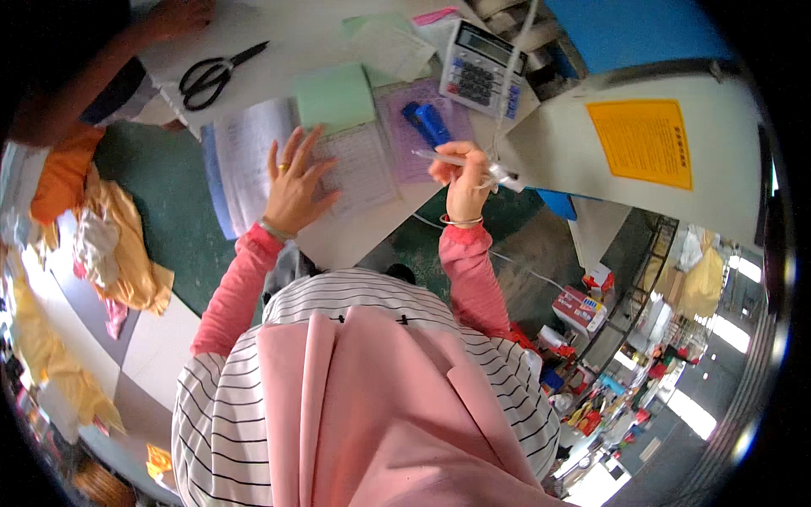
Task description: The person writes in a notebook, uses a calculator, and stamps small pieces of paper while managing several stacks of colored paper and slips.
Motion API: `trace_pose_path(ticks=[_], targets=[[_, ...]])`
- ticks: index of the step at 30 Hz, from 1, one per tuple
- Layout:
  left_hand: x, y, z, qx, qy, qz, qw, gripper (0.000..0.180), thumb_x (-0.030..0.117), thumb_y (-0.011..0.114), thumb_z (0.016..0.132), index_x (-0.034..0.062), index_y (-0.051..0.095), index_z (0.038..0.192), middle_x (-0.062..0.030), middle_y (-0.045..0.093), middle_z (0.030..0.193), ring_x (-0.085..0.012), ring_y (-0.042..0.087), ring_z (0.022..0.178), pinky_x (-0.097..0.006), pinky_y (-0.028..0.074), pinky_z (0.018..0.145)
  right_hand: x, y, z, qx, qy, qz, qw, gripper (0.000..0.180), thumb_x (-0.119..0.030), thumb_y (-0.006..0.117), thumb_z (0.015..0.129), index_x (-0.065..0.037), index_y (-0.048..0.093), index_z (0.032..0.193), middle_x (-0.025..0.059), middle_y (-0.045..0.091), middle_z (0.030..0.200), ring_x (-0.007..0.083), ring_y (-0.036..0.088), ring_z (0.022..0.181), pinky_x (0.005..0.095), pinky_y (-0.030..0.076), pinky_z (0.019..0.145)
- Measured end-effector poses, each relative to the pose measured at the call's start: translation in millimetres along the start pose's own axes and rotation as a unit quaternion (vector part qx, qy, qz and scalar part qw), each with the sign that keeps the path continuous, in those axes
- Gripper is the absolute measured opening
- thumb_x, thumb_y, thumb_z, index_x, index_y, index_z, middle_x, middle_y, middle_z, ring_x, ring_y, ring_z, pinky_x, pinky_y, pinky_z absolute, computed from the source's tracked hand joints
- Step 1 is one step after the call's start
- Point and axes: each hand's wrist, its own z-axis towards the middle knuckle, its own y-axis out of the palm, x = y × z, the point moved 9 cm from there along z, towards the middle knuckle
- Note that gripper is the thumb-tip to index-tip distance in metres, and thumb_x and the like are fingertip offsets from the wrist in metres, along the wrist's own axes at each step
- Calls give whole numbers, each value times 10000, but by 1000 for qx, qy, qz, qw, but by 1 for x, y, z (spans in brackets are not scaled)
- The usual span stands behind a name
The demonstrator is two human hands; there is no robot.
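Note:
My left hand (297, 183) lies with fingers spread on an open notebook (253, 152) with handwritten pages. A ring is on one of its fingers. In my right hand (464, 182) a clear-barrelled pen (443, 157) is held above the table's edge, tilted and off the paper. Just beyond that hand, a blue stapler (427, 123) rests on a purple sheet (401, 160). A green pad (334, 97) overlaps the top of the written page. Further off stands a grey calculator (481, 69) with dark keys.
Black-handled scissors (209, 82) lie at the far left of the table. Another person's arm (80, 80) reaches in there. A white panel with an orange notice (644, 144) stands at right, a cord (512, 76) hanging beside the calculator. Orange and yellow cloth (127, 241) lies at left.

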Motion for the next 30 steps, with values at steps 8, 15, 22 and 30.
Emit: trace_pose_path(ticks=[8,15,22,30], targets=[[28,19,-4,-47,17,12,999,603,412,714,612,240,554,1167,-45,265,1425,-281,156,1339,-598,43,1025,40,21,-17,9,33,1,999,126,-70,637,788,-35,527,838,31,564,707,71,488,567,199,377,506],[12,14,8,-74,-10,64,995,779,522,737,519,281,518,1226,-48,240,1436,-303,101,1349,-634,-1,1005,44,28,-19,27,80,25,996,154,-81,621,808,-44,481,861,39,580,691,66,484,545,201,388,512],[10,15,20,-60,23,22,998,685,542,687,611,269,524,1217,-39,225,1444,-304,88,1353,-607,-34,1017,49,32,-15,41,13,9,999,160,-52,623,792,-52,463,806,4,496,612,62,470,525,191,361,474],[19,29,17,-31,41,39,998,554,512,644,679,236,564,1153,22,417,1334,-216,225,1323,-637,35,1000,51,32,-18,20,-81,-162,983,275,-28,619,765,-73,387,624,-33,414,568,42,389,515,207,318,469]])
